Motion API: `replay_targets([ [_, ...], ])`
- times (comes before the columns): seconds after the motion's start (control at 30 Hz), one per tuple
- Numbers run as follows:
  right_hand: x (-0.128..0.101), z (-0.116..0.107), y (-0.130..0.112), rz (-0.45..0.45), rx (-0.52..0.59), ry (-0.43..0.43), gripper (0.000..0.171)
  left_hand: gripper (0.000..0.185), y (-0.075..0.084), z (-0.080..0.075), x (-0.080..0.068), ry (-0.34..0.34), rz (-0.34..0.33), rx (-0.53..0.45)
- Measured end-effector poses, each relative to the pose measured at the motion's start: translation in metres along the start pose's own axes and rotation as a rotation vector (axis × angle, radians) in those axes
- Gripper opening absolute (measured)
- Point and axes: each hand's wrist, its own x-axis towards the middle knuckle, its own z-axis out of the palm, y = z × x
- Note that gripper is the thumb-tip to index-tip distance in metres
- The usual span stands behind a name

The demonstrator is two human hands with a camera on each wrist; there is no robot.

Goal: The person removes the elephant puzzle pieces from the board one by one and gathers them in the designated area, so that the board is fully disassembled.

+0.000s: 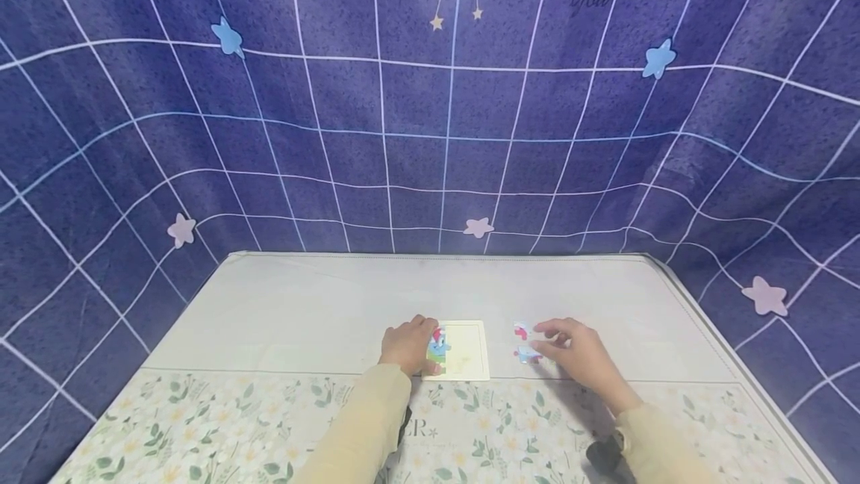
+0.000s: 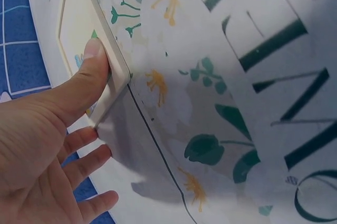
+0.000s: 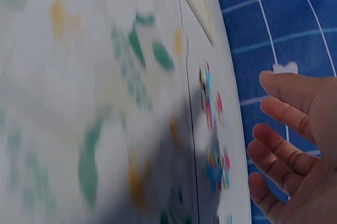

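A shallow cream puzzle board (image 1: 470, 353) lies flat on the table, with joined picture pieces (image 1: 438, 348) along its left side and a bare right part. My left hand (image 1: 405, 347) grips the board's left end. In the left wrist view its thumb (image 2: 93, 58) presses on top of the board, while the other fingers sit by its edge and beyond. To the right lie loose jigsaw pieces, a pink-marked one (image 1: 521, 331) and a blue one (image 1: 527, 354). My right hand (image 1: 576, 349) hovers right beside them, fingers loosely bent and holding nothing.
The table is covered by a white cloth (image 1: 322, 305) with a floral front part (image 1: 222, 424). Behind and on both sides hangs a blue gridded curtain (image 1: 416, 155) with stars. Several loose pieces (image 3: 214, 174) show blurred in the right wrist view.
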Motion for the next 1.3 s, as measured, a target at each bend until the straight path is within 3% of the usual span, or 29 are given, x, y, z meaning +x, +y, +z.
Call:
replay_targets([
  [0.37, 0.015, 0.045, -0.034, 0.083, 0.053, -0.048, 0.019, 0.078, 0.000, 0.000, -0.001, 0.012, -0.005, 0.014],
  [0.63, 0.025, 0.066, -0.051, 0.023, 0.085, -0.082, 0.015, 0.078, 0.003, -0.006, -0.002, -0.005, -0.011, 0.018],
  [0.67, 0.027, 0.069, -0.052, 0.017, 0.084, -0.085, 0.015, 0.081, -0.002, 0.005, 0.005, 0.008, -0.003, 0.027],
  [0.87, 0.032, 0.079, -0.059, -0.020, 0.081, -0.112, 0.015, 0.078, -0.001, 0.006, 0.005, 0.021, 0.003, 0.030],
  [0.9, 0.034, 0.081, -0.061, -0.027, 0.075, -0.114, 0.015, 0.075, 0.005, -0.005, -0.002, 0.009, -0.004, 0.021],
  [1.3, 0.052, 0.098, -0.078, -0.101, -0.112, -0.165, 0.017, 0.074, 0.005, -0.006, -0.005, 0.036, 0.002, 0.003],
])
